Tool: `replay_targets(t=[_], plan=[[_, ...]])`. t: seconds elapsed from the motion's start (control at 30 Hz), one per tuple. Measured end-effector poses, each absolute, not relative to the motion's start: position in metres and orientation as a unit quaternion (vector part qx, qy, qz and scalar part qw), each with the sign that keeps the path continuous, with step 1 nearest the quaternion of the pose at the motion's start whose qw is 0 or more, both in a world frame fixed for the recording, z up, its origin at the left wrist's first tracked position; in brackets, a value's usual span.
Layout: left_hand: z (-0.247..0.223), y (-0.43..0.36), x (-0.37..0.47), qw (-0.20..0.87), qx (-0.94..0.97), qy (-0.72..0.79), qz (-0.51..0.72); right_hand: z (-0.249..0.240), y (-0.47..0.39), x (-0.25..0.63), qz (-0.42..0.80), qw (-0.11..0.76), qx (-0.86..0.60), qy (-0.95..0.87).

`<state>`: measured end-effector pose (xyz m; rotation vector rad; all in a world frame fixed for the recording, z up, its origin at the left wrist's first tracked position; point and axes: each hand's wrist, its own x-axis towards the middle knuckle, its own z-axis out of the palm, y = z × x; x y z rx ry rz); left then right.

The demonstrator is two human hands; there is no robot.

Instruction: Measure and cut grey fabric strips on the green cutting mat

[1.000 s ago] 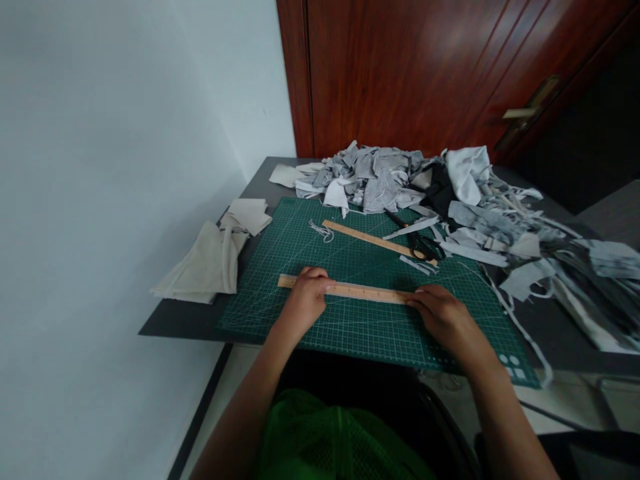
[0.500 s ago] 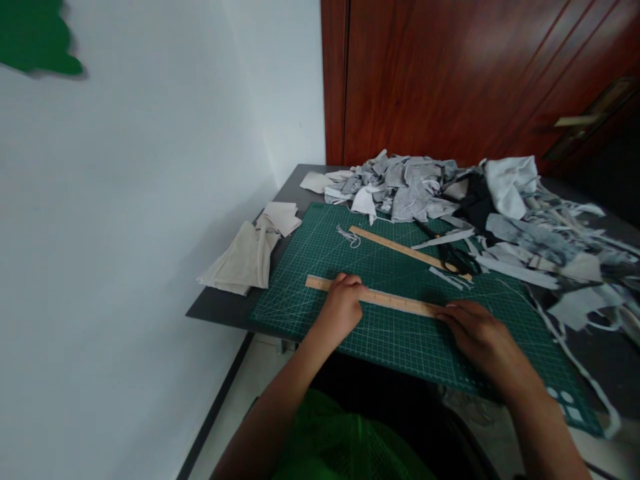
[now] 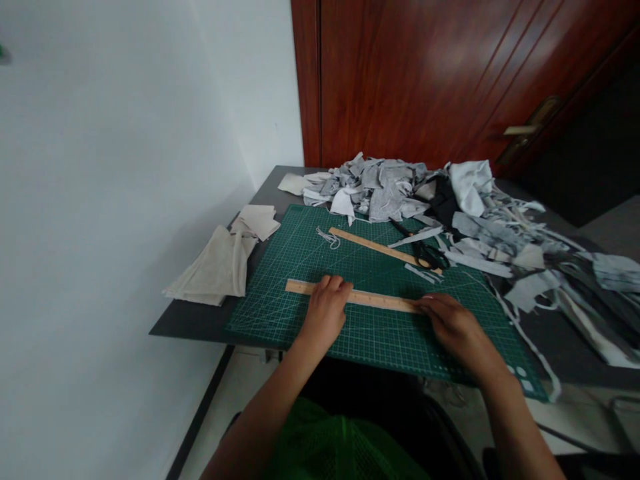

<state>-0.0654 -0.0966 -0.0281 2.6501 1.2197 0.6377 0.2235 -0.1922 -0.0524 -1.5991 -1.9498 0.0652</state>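
Note:
A wooden ruler [image 3: 373, 299] lies crosswise on the green cutting mat [image 3: 280, 307]. Near its left end, my left hand [image 3: 329, 308] is closed around the ruler. The fingers of my right hand [image 3: 450, 323] are pinched together at the ruler's right end. A narrow light edge shows along the ruler's far side. Farther back on the mat lies a second wooden ruler [image 3: 363, 241], with black scissors [image 3: 431, 255] over its right part. Thin grey strips [image 3: 420, 272] rest just in front of that ruler.
A heap of grey and white fabric scraps [image 3: 390, 187] covers the table's back and right. Folded beige cloth [image 3: 215, 270] sits at the left by the wall. Loose white threads [image 3: 329, 238] lie on the mat. A long pale strip [image 3: 530, 347] trails over the right side.
The camera view has turned to the right, so everything appears farther left. Both hands remain on the front ruler, with little change in their placement.

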Motion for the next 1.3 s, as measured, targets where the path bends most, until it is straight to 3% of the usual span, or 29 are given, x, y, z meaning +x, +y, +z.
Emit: replay_targets(t=[0.27,0.47,0.67,0.77,0.97,1.17,1.3], plan=[[-0.027,-0.114,-0.047,0.013,0.883,0.44,0.161,-0.054,-0.194,0.22,0.068,0.336,-0.642,-0.685],[-0.025,-0.141,-0.03,-0.031,0.86,0.492,0.135,-0.058,-0.187,0.219,0.127,0.429,-0.675,-0.586],[-0.022,-0.145,-0.03,-0.017,0.867,0.481,0.13,-0.059,-0.182,0.229,0.217,0.598,-0.633,-0.442],[-0.022,-0.145,-0.029,-0.026,0.867,0.483,0.118,-0.059,-0.182,0.231,0.215,0.622,-0.628,-0.416],[-0.021,-0.146,-0.028,-0.03,0.867,0.484,0.116,-0.058,-0.184,0.23,0.213,0.595,-0.636,-0.443],[-0.017,-0.145,-0.029,-0.024,0.874,0.475,0.104,-0.042,-0.199,0.237,0.08,0.425,-0.707,-0.56],[-0.015,-0.145,-0.028,-0.026,0.874,0.476,0.097,-0.037,-0.2,0.226,0.061,0.388,-0.722,-0.569]])
